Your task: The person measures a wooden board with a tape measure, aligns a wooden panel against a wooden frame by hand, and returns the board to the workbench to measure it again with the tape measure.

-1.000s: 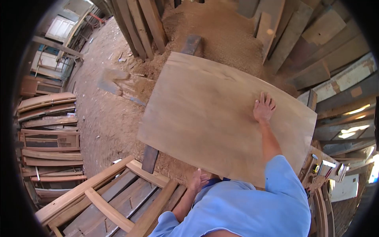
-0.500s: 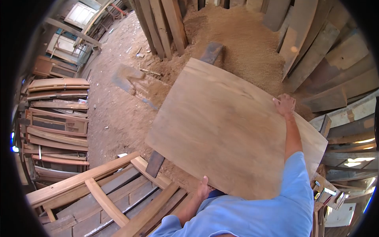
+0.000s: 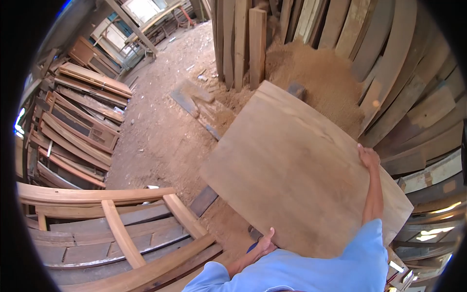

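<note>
Panel [image 3: 301, 170] spans left hand [image 3: 265, 246] to right [image 3: 369, 157] (opposite edges).

Two hands [image 3: 369, 158], one wooden panel [image 3: 301, 180]

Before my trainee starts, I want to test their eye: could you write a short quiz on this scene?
1. True or false: the person's bare right hand is at the far edge of the flat, brown wooden panel.
2. What is heaped beyond the panel: (a) white gravel, (b) loose brown sawdust-like material, (c) green leaves?
3. Fill in: the ____ hand is nearer the light-brown, ladder-like wooden frame.

Key: 1 true; 2 b; 3 left hand.
</note>
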Tool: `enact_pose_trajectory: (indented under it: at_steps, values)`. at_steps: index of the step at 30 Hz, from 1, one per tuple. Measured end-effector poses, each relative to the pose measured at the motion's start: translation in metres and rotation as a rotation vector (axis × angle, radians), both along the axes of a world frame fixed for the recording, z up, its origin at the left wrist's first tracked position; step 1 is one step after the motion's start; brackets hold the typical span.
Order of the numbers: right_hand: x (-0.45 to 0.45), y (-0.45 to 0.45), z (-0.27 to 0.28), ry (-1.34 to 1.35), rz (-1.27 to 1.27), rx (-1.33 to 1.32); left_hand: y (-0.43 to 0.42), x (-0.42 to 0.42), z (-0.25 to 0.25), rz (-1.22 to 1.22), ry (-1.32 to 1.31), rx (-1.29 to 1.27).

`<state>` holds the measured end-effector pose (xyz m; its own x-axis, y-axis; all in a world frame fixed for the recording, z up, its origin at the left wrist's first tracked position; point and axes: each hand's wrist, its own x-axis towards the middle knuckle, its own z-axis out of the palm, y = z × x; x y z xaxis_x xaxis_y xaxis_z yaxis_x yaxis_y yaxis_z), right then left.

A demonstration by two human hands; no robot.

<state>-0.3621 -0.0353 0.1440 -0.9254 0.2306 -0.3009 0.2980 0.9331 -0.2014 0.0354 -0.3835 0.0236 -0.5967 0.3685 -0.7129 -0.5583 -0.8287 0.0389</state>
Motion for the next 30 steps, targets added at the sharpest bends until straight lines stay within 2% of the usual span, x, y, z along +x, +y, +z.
enact_pose_trajectory:
  at_steps: [5, 8, 10, 11, 12, 13, 14, 15, 17, 18, 20, 23, 24, 26, 28, 30]
  values:
    - [0.058, -0.041, 0.180, 0.419, 0.161, 0.188, -0.016, -0.014, 0.013, -0.001, 0.216, 0.046]
    - [0.111, -0.074, 0.291, 0.689, 0.188, 0.189, -0.037, -0.038, 0.065, 0.075, 0.376, -0.038]
    - [0.149, -0.094, 0.350, 0.842, 0.194, 0.120, -0.058, -0.052, 0.100, 0.224, 0.591, -0.242]
    - [0.163, -0.101, 0.371, 0.954, 0.198, 0.043, -0.069, -0.062, 0.118, 0.343, 0.723, -0.238]
    - [0.174, -0.103, 0.387, 0.976, 0.202, 0.040, -0.083, -0.067, 0.144, 0.390, 0.771, -0.256]
    - [0.183, -0.105, 0.400, 1.107, 0.234, 0.002, -0.098, -0.070, 0.168, 0.440, 0.811, -0.274]
    - [0.190, -0.107, 0.410, 1.230, 0.275, -0.042, -0.115, -0.075, 0.186, 0.512, 0.875, -0.324]
    - [0.197, -0.109, 0.420, 1.236, 0.295, -0.053, -0.134, -0.078, 0.204, 0.588, 0.935, -0.380]
    - [0.207, -0.112, 0.429, 1.247, 0.288, -0.167, -0.183, -0.088, 0.210, 0.753, 0.954, -0.663]
    - [0.208, -0.118, 0.427, 1.233, 0.296, -0.179, -0.202, -0.078, 0.236, 0.774, 0.998, -0.760]
    - [0.207, -0.130, 0.419, 1.310, 0.379, -0.489, -0.235, -0.059, 0.285, 0.849, 1.090, -0.964]
    - [0.188, -0.137, 0.392, 1.326, 0.201, -0.588, -0.266, -0.018, 0.332, 0.919, 1.093, -1.216]
    - [0.185, -0.144, 0.382, 1.281, 0.192, -0.579, -0.279, -0.008, 0.339, 0.960, 1.083, -1.251]
    - [0.182, -0.172, 0.366, 1.339, 0.213, -0.992, -0.295, 0.022, 0.349, 1.027, 1.094, -1.330]
    - [0.166, -0.182, 0.349, 1.331, 0.229, -1.048, -0.299, 0.040, 0.365, 1.047, 1.121, -1.379]
    - [0.152, -0.189, 0.332, 1.325, 0.245, -1.104, -0.295, 0.056, 0.380, 1.188, 1.090, -1.481]
